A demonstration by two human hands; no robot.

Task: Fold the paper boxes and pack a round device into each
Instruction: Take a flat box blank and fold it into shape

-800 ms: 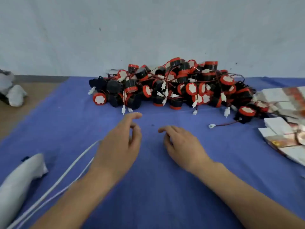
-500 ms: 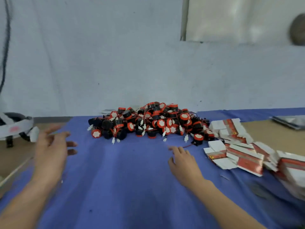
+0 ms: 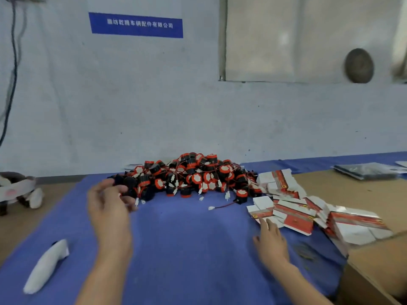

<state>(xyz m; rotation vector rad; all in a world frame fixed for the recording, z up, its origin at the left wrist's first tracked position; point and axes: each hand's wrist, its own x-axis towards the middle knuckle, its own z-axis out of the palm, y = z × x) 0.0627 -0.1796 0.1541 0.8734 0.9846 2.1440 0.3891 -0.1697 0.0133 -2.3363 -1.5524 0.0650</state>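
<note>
A heap of round black-and-red devices (image 3: 187,176) with thin wires and white plugs lies at the back of the blue cloth (image 3: 187,238). Flat red-and-white paper boxes (image 3: 293,214) are spread to the right of the heap. My left hand (image 3: 108,208) hovers by the heap's left end, fingers loosely curled, holding nothing. My right hand (image 3: 269,241) lies low on the cloth with straight fingers, its fingertips at the near edge of the flat boxes.
A white handheld object (image 3: 46,265) lies on the cloth at the near left. A cardboard box (image 3: 378,267) stands at the near right. A white headset-like object (image 3: 17,190) sits at far left, a dark flat packet (image 3: 365,170) at far right.
The view has lifted, showing more wall. My left hand moved in toward the heap's left end. My right hand slid right across the cloth to the flat boxes.
</note>
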